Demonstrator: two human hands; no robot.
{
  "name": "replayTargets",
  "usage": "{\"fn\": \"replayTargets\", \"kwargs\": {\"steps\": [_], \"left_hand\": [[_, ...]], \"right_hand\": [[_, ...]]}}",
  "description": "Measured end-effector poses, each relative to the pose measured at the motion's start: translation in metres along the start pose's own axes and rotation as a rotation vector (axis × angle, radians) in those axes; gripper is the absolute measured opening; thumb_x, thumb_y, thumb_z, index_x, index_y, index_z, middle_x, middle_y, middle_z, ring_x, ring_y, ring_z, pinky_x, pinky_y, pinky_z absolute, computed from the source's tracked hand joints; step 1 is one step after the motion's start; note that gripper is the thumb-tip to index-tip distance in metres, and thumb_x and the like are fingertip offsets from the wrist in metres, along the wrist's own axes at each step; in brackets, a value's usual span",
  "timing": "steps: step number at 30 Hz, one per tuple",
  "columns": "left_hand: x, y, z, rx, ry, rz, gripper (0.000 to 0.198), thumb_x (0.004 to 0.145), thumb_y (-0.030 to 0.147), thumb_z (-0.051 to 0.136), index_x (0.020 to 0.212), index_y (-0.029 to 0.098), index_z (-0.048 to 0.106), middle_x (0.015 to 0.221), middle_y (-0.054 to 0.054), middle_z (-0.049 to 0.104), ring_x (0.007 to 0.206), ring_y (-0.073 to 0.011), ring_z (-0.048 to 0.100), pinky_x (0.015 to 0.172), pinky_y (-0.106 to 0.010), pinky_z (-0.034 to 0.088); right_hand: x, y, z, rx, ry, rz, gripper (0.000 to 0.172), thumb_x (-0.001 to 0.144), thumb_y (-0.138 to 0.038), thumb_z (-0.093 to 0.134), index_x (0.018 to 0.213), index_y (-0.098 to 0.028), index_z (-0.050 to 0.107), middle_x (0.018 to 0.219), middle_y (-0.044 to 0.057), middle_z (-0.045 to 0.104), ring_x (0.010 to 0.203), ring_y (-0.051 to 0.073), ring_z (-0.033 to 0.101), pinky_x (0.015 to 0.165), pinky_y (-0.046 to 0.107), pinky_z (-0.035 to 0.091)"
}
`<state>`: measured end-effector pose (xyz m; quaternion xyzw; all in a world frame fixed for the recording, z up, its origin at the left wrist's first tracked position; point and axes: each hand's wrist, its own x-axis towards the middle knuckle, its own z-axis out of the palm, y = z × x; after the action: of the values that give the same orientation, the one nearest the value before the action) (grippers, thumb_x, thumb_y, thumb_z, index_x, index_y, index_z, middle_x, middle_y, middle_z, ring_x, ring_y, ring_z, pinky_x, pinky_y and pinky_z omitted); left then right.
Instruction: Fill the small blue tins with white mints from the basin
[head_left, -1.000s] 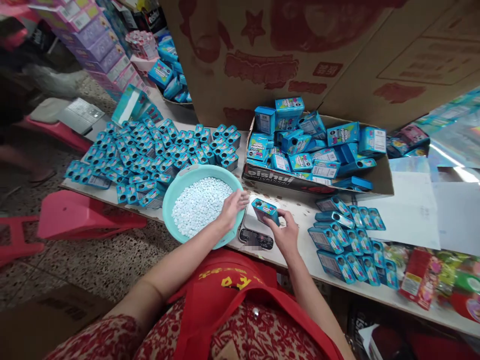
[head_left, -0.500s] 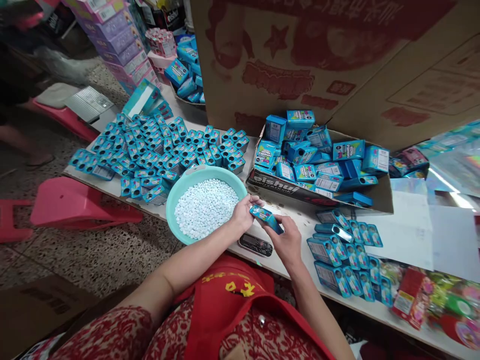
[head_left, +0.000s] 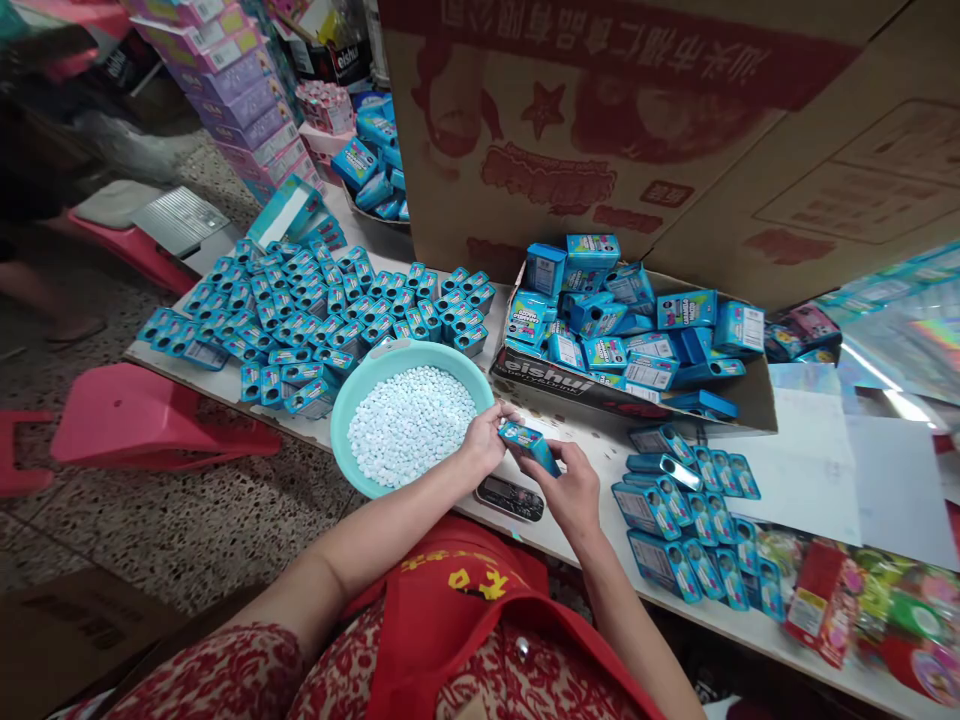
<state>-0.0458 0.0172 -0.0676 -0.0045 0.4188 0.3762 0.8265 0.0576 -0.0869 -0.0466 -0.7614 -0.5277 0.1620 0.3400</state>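
Note:
A small blue candy box [head_left: 529, 445] is tilted over the table's front edge, with my right hand [head_left: 574, 485] closed around its lower end. My left hand [head_left: 486, 440] is curled at the box's other end, fingers bent beside its top. A whitish speck shows by those fingers, but what the left hand holds is mostly hidden. To the left, close to my left wrist, stands a turquoise basin [head_left: 352, 390] of small white candies [head_left: 409, 425]. Below the hands lies a small dark scale [head_left: 510, 497].
Many blue boxes with round holes [head_left: 300, 310] stand at the left. A carton tray [head_left: 555, 385] of blue boxes sits behind. More holed boxes [head_left: 701, 520] stand at the right, near a red packet [head_left: 821, 605]. A large cardboard carton [head_left: 600, 150] rises at the back; a red stool [head_left: 127, 415] stands left.
The blue candy box has turned slightly in my right hand, its far end a little lower. My left hand has closed in more at its top. The view has shifted slightly.

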Motion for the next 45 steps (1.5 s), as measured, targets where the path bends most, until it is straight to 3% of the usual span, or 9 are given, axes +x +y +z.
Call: {"fn": "replayTargets", "kwargs": {"steps": [5, 10, 16, 22, 27, 31, 38, 43, 45], "left_hand": [[-0.005, 0.002, 0.004, -0.024, -0.100, 0.049, 0.013, 0.075, 0.023, 0.059, 0.068, 0.012, 0.061, 0.062, -0.004, 0.059, 0.059, -0.0132, 0.056, 0.067, -0.029, 0.045], [-0.004, -0.002, 0.004, 0.002, 0.010, 0.009, 0.009, 0.069, 0.012, 0.060, 0.061, 0.013, 0.056, 0.055, -0.001, 0.055, 0.055, -0.0106, 0.053, 0.064, -0.025, 0.043], [-0.011, -0.004, 0.007, -0.025, -0.114, 0.044, 0.011, 0.075, 0.019, 0.057, 0.068, 0.011, 0.061, 0.061, -0.004, 0.059, 0.058, -0.0125, 0.056, 0.062, -0.026, 0.043], [-0.005, -0.014, 0.006, 0.011, -0.009, 0.021, 0.010, 0.069, 0.010, 0.058, 0.060, 0.013, 0.056, 0.055, -0.001, 0.055, 0.054, -0.0103, 0.052, 0.064, -0.025, 0.042], [-0.011, -0.008, 0.007, 0.040, -0.137, 0.089, 0.005, 0.065, 0.012, 0.065, 0.067, 0.012, 0.061, 0.061, -0.002, 0.060, 0.062, -0.0119, 0.058, 0.070, -0.026, 0.044], [-0.019, -0.003, 0.006, 0.156, -0.217, 0.161, 0.017, 0.060, 0.007, 0.068, 0.076, 0.011, 0.064, 0.069, -0.006, 0.066, 0.072, -0.0140, 0.062, 0.076, -0.026, 0.044], [-0.010, 0.006, -0.002, 0.124, -0.096, 0.189, 0.018, 0.065, 0.006, 0.066, 0.080, 0.012, 0.060, 0.066, -0.001, 0.061, 0.061, -0.0102, 0.060, 0.065, -0.023, 0.044], [-0.003, 0.015, -0.005, 0.010, 0.001, 0.050, 0.003, 0.077, 0.010, 0.059, 0.079, 0.012, 0.059, 0.063, -0.002, 0.057, 0.060, -0.0107, 0.057, 0.061, -0.023, 0.047], [-0.004, 0.019, -0.005, -0.026, 0.034, -0.015, 0.006, 0.081, 0.012, 0.054, 0.077, 0.012, 0.058, 0.063, -0.002, 0.055, 0.058, -0.0103, 0.055, 0.059, -0.024, 0.047]], "right_hand": [[-0.001, -0.008, -0.007, 0.023, 0.046, -0.023, 0.029, 0.075, -0.047, 0.066, 0.087, -0.021, 0.063, 0.081, 0.004, 0.064, 0.078, 0.021, 0.058, 0.072, 0.033, 0.044], [-0.002, -0.003, -0.005, 0.019, -0.003, 0.074, 0.034, 0.072, -0.050, 0.066, 0.084, -0.019, 0.064, 0.079, 0.005, 0.065, 0.074, 0.021, 0.058, 0.069, 0.034, 0.044], [-0.005, -0.009, -0.016, 0.057, 0.053, 0.006, 0.031, 0.074, -0.049, 0.066, 0.086, -0.021, 0.064, 0.079, 0.004, 0.064, 0.076, 0.021, 0.059, 0.072, 0.034, 0.045], [-0.007, 0.005, -0.012, 0.090, 0.002, 0.100, 0.037, 0.070, -0.053, 0.067, 0.086, -0.019, 0.066, 0.080, 0.005, 0.065, 0.073, 0.021, 0.058, 0.070, 0.034, 0.045], [-0.005, 0.003, -0.016, 0.178, 0.008, 0.120, 0.037, 0.068, -0.050, 0.070, 0.087, -0.019, 0.066, 0.081, 0.005, 0.066, 0.074, 0.020, 0.058, 0.071, 0.034, 0.046], [-0.005, 0.003, -0.013, 0.226, 0.029, 0.145, 0.036, 0.067, -0.049, 0.071, 0.087, -0.019, 0.065, 0.080, 0.004, 0.066, 0.074, 0.020, 0.058, 0.072, 0.035, 0.046], [-0.011, 0.009, 0.006, 0.383, 0.053, 0.218, 0.039, 0.064, -0.049, 0.072, 0.088, -0.019, 0.064, 0.081, 0.004, 0.067, 0.075, 0.020, 0.060, 0.072, 0.036, 0.049], [-0.015, 0.019, 0.016, 0.529, 0.022, 0.254, 0.039, 0.063, -0.045, 0.075, 0.090, -0.019, 0.063, 0.085, 0.005, 0.067, 0.078, 0.021, 0.062, 0.076, 0.038, 0.051], [-0.018, 0.029, 0.019, 0.614, 0.012, 0.279, 0.039, 0.063, -0.044, 0.075, 0.090, -0.019, 0.060, 0.087, 0.005, 0.067, 0.081, 0.021, 0.063, 0.077, 0.039, 0.052]]}}
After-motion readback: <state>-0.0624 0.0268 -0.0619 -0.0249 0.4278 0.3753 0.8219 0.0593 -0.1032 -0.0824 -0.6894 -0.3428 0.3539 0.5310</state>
